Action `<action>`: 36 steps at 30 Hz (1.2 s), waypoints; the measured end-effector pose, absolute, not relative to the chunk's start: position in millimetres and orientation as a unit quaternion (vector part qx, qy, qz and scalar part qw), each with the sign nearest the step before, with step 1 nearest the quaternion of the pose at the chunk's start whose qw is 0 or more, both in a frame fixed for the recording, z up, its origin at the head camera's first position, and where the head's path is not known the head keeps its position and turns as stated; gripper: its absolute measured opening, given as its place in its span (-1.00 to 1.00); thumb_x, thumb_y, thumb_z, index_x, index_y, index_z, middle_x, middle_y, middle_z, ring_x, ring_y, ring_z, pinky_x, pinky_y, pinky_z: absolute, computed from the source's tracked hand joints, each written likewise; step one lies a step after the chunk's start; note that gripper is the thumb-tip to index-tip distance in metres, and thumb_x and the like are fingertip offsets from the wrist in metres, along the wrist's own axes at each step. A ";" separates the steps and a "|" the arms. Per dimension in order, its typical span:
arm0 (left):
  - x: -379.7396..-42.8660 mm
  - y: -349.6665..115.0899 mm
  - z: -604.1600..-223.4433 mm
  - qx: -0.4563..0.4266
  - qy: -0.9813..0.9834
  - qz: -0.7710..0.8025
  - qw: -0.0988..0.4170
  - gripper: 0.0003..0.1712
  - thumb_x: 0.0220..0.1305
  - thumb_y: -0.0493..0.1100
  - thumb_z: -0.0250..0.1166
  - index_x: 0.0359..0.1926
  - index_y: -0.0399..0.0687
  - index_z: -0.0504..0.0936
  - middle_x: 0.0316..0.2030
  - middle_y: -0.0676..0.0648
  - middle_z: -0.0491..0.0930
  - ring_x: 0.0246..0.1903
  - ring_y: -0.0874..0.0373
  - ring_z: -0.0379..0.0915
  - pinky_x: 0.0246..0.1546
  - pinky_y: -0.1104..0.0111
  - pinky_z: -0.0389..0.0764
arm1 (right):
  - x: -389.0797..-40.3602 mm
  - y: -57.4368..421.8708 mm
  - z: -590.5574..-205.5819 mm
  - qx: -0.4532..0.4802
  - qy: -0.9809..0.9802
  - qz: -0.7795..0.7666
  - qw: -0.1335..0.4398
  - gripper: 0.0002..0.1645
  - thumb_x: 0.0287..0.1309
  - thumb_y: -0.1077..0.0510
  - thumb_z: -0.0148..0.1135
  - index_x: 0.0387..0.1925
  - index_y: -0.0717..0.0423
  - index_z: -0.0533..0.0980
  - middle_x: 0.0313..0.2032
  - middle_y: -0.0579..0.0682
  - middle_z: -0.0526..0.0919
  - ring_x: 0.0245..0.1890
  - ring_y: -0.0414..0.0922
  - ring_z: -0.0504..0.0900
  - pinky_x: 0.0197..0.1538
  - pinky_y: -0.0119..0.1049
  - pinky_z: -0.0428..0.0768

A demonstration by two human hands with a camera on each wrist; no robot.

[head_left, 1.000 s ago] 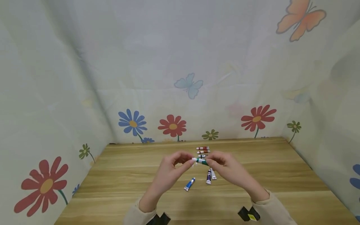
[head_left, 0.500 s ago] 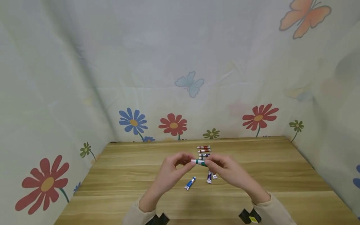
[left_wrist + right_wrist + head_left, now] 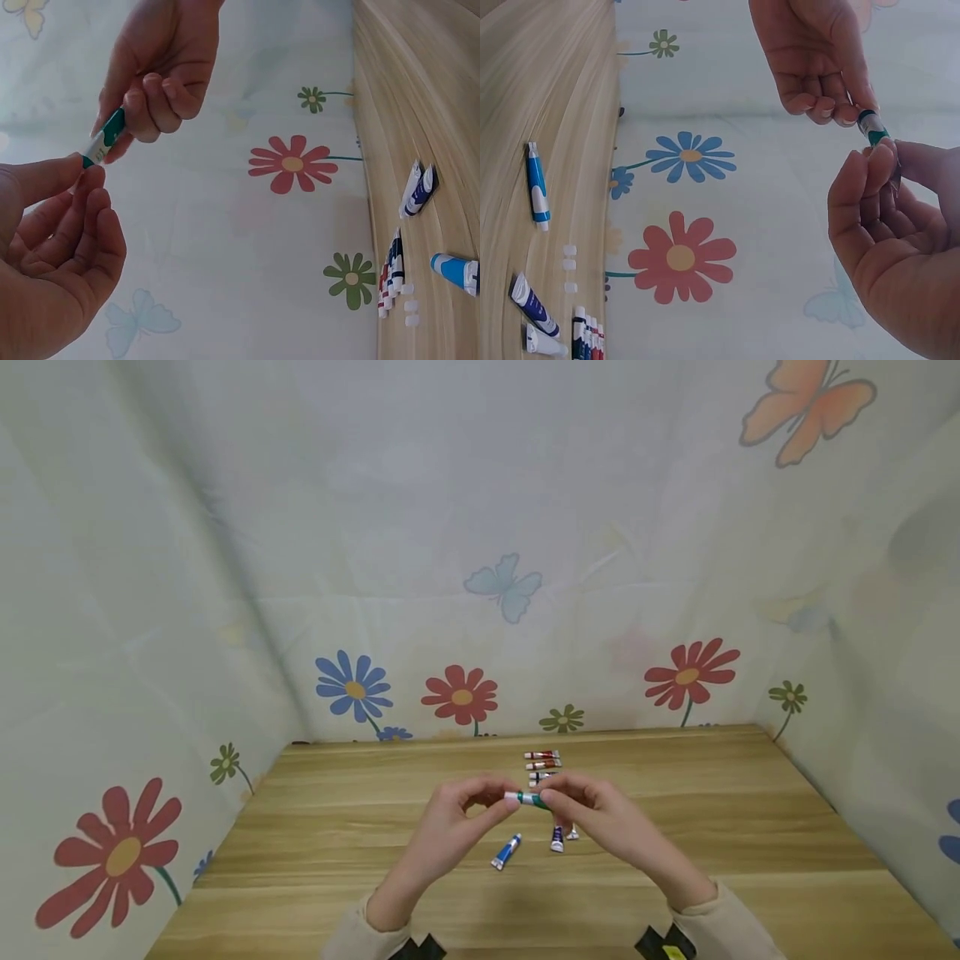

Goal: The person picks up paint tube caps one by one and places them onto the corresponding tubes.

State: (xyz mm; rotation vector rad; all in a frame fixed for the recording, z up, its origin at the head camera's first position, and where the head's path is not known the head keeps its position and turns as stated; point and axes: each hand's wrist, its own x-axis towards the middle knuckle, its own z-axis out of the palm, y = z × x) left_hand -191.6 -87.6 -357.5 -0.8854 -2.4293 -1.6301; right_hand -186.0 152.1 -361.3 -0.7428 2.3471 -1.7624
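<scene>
Centre-low in the head view, a green paint tube (image 3: 531, 799) is held up clear of the table (image 3: 337, 827), pinched at both ends at once. By the left hand (image 3: 457, 822), the white cap (image 3: 512, 797) is nipped between thumb and fingertip; by the right hand (image 3: 611, 814), the green body is pinched toward its tail. Nothing is let go on either side. The step in hand, it seems, is work on the cap, though whether loosening or tightening is meant cannot be told. For the next move, a firm hold is called for on the right and a fingertip turn on the left, with little squeeze put on the soft body.

Below the hands, a blue tube (image 3: 506, 852) is laid aslant; to its right, a purple tube (image 3: 557, 840) is partly covered by the right hand, with a pale tube (image 3: 573, 832) just beside. Above, past the fingertips, a row of red and dark tubes (image 3: 542, 756) is set out. Left in the right wrist view, small white pieces (image 3: 570, 264) are spotted, too small to be identified.
</scene>
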 end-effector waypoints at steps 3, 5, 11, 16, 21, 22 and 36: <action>-191.9 -86.3 -358.4 -0.291 -0.793 -0.534 0.046 -0.79 0.39 -0.05 0.33 -0.05 0.00 0.74 -0.22 0.08 0.73 -0.23 0.17 0.63 -0.09 0.29 0.62 | -185.8 151.0 -361.0 -0.228 0.764 -0.600 0.063 -0.64 0.48 -0.06 0.11 0.04 0.10 0.56 -0.39 0.12 0.57 -0.41 -0.07 0.53 -0.40 -0.34 0.47; -191.8 -85.3 -358.7 -0.287 -0.794 -0.533 0.050 -0.78 0.40 -0.04 0.32 -0.05 0.00 0.73 -0.21 0.09 0.72 -0.22 0.17 0.63 -0.08 0.30 0.62 | -186.0 150.4 -361.4 -0.223 0.766 -0.601 0.060 -0.64 0.47 -0.07 0.12 0.05 0.09 0.56 -0.39 0.12 0.58 -0.42 -0.10 0.53 -0.41 -0.35 0.46; -191.5 -85.9 -359.3 -0.255 -0.799 -0.540 0.062 -0.75 0.40 -0.02 0.31 -0.04 -0.03 0.71 -0.21 0.12 0.69 -0.20 0.16 0.61 -0.08 0.30 0.63 | -184.8 152.0 -362.7 -0.240 0.782 -0.575 0.035 -0.60 0.36 -0.02 0.29 0.14 0.03 0.56 -0.23 0.06 0.63 -0.29 -0.03 0.59 -0.24 -0.28 0.58; -194.1 -87.9 -360.2 -0.246 -0.797 -0.548 0.064 -0.79 0.39 -0.04 0.33 -0.06 -0.01 0.71 -0.24 0.05 0.70 -0.24 0.12 0.59 -0.12 0.28 0.64 | -182.9 156.5 -363.3 -0.254 0.803 -0.538 -0.035 -0.59 0.23 0.03 0.43 0.07 0.02 0.60 -0.26 -0.07 0.64 -0.27 -0.08 0.61 -0.14 -0.28 0.61; -194.7 -89.1 -361.6 -0.243 -0.796 -0.551 0.057 -0.78 0.39 -0.02 0.33 -0.06 -0.01 0.72 -0.24 0.08 0.70 -0.24 0.13 0.60 -0.13 0.32 0.63 | -182.6 158.9 -364.9 -0.286 0.807 -0.508 -0.092 -0.71 0.23 0.02 0.41 -0.03 -0.04 0.66 -0.26 -0.20 0.68 -0.30 -0.19 0.65 -0.11 -0.29 0.65; -194.8 -89.3 -361.6 -0.243 -0.796 -0.551 0.056 -0.77 0.38 -0.02 0.33 -0.06 -0.01 0.72 -0.24 0.08 0.70 -0.23 0.13 0.60 -0.12 0.32 0.63 | -182.6 159.1 -364.7 -0.291 0.807 -0.505 -0.096 -0.72 0.24 0.02 0.41 -0.04 -0.04 0.66 -0.26 -0.21 0.69 -0.29 -0.20 0.65 -0.11 -0.29 0.65; -188.8 -92.7 -358.4 -0.268 -0.783 -0.560 0.047 -0.79 0.38 -0.08 0.33 -0.03 -0.03 0.73 -0.18 0.06 0.71 -0.17 0.11 0.63 -0.04 0.21 0.64 | -183.9 164.2 -364.6 -0.270 0.773 -0.574 0.003 -0.79 0.36 0.03 0.29 -0.11 0.04 0.69 -0.27 0.02 0.73 -0.31 -0.04 0.70 -0.23 -0.23 0.69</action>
